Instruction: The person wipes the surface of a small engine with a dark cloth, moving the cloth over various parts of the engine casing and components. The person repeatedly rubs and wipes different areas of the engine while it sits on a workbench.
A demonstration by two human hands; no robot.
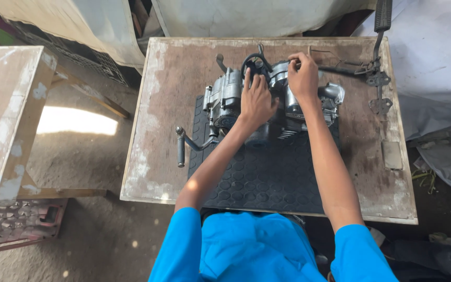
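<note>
Item one — a small motorcycle engine, grey cast metal, finned at one end, sits toward the far side of a black rubber mat with a raised round pattern. The mat lies on a worn wooden table, its top scuffed and pale along the edges.

Our left hand rests on top of the engine near its middle, fingers spread and pointing away from us, pressing against a black cable loop that rises from the casing. Whether those fingers actually pinch the cable we cannot tell.

Our right hand sits at the far upper side of the engine, fingers curled and closed on something small at the casing's edge; the part itself is hidden by the fingers.

A kick lever with a dark grip juts from the engine's left side, hanging past the mat over bare wood.

Also on the table — a long pedal-like metal assembly with a rubber-covered end, lying at the right far corner, and a flat metal plate near the right edge, well apart from the engine.

Beside the table on the left stands a second, plastic-covered table, with a reddish crate beneath it. Both our sleeves are bright blue.
</note>
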